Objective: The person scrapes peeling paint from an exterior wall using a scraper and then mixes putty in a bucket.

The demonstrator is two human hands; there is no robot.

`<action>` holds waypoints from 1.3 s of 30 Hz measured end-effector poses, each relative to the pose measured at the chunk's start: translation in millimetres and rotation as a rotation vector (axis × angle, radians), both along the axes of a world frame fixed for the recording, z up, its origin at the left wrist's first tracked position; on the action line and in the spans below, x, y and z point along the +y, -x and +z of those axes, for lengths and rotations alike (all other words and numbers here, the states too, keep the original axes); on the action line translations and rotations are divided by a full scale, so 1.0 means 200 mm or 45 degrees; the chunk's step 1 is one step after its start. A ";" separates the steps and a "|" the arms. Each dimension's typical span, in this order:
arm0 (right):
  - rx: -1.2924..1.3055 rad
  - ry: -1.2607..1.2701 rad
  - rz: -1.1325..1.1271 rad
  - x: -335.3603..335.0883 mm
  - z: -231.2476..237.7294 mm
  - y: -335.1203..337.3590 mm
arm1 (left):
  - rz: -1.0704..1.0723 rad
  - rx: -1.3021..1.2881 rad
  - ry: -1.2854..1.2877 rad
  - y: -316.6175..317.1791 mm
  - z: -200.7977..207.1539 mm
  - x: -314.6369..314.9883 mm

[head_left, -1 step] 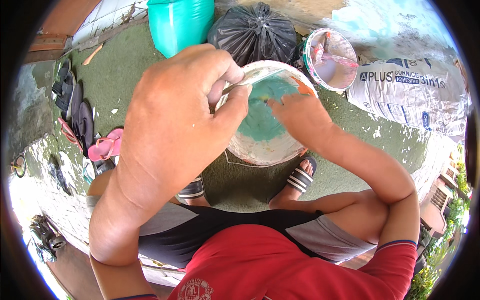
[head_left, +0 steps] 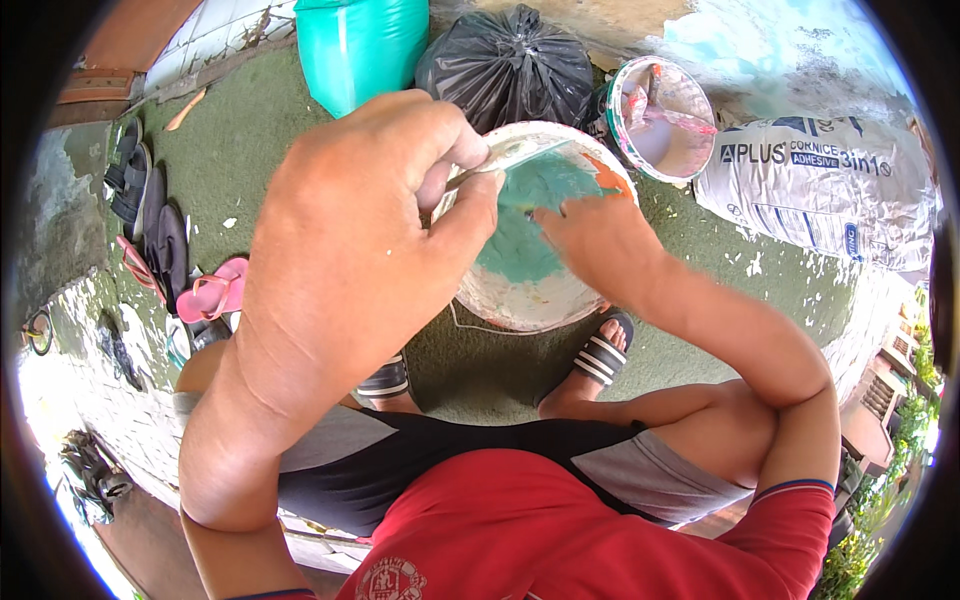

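Observation:
A white, paint-smeared bucket (head_left: 520, 312) stands between my feet with thick green paste (head_left: 525, 262) inside. My left hand (head_left: 350, 215) is closed, thumb and fingers pinching the bucket's rim on its left side. Over the right part of the bucket reaches my right hand (head_left: 600, 238), its fingers curled closed just above the paste. Whatever it grips is hidden beneath the fingers. Orange smears mark the bucket's inner wall near that hand, and a thin wire handle hangs down on the near left.
Behind the bucket sit a teal sack (head_left: 360, 55) and a tied black plastic bag (head_left: 510, 65). A smaller, stained bucket (head_left: 690, 165) stands beside a printed paper sack (head_left: 820, 195) at right. Pink flip-flops (head_left: 215, 292) and dark sandals (head_left: 130, 190) lie on the green floor at left.
My right hand has shifted slightly within the bucket, and the swirls on the green paste look different. My left hand stays at the rim.

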State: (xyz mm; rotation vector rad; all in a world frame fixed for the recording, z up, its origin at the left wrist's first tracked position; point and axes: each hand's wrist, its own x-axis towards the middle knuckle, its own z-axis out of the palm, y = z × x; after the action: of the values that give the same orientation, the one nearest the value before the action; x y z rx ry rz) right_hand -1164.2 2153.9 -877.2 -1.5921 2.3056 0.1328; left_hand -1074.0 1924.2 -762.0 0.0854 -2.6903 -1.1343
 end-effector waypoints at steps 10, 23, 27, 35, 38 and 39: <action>-0.547 0.099 -0.522 0.00 -0.12 0.10 | 0.006 -0.041 0.039 0.00 0.01 0.01; -0.642 0.013 -0.673 -0.01 -0.08 0.10 | 0.003 -0.049 0.074 0.01 0.00 0.00; -0.689 0.097 -0.558 -0.03 -0.09 0.06 | -0.005 -0.048 0.037 0.02 0.00 0.01; -0.628 0.118 -0.660 -0.01 -0.06 0.09 | 0.009 -0.022 0.041 0.01 -0.01 0.00; -0.627 0.200 -0.595 -0.01 -0.15 0.02 | -0.008 -0.010 0.030 0.02 0.00 0.01; -0.636 0.220 -0.560 -0.02 -0.17 0.00 | -0.013 -0.009 0.030 0.02 0.00 0.01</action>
State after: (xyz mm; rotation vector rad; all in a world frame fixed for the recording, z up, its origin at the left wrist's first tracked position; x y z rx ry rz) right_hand -1163.7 2150.2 -911.1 -0.9938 2.2260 -0.5206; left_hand -1077.5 1925.6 -762.5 0.0721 -2.7126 -1.1069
